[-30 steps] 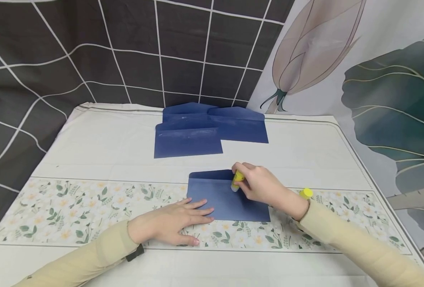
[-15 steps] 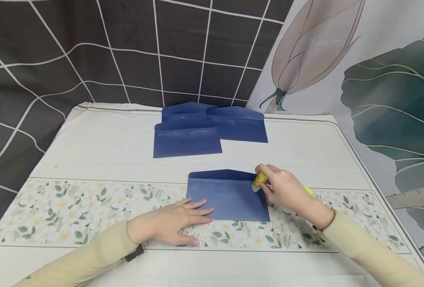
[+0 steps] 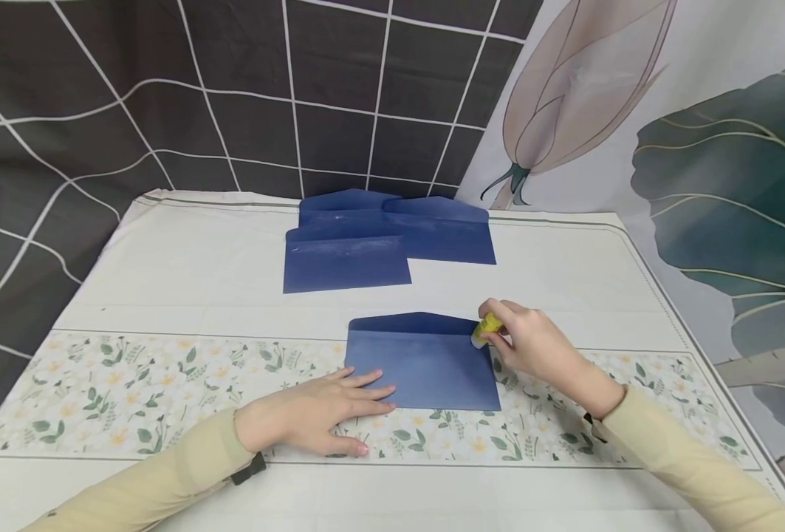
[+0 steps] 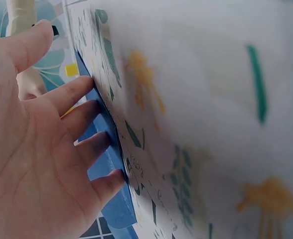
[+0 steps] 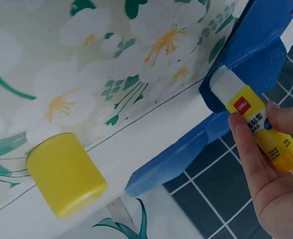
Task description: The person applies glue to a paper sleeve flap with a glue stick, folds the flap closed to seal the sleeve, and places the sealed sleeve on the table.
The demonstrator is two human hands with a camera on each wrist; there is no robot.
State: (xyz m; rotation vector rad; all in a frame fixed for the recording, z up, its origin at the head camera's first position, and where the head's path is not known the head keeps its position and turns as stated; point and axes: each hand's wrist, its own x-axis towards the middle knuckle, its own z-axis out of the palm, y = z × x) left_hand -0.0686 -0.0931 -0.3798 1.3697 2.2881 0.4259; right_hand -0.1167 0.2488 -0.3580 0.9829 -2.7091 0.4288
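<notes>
Pin the envelope point(image 3: 425, 366) with left grip point(image 3: 319, 410) spread wide and go easy with the glue point(image 5: 258, 119) pinched in right grip point(image 3: 538, 351).

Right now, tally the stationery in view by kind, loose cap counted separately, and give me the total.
Blue envelopes: 4, one in front and three overlapping at the back
Glue stick: 1
Yellow cap: 1
Total: 6

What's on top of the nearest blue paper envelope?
The left hand covers and hides its lower left corner; the right hand holds a yellow glue stick at its upper right.
</notes>
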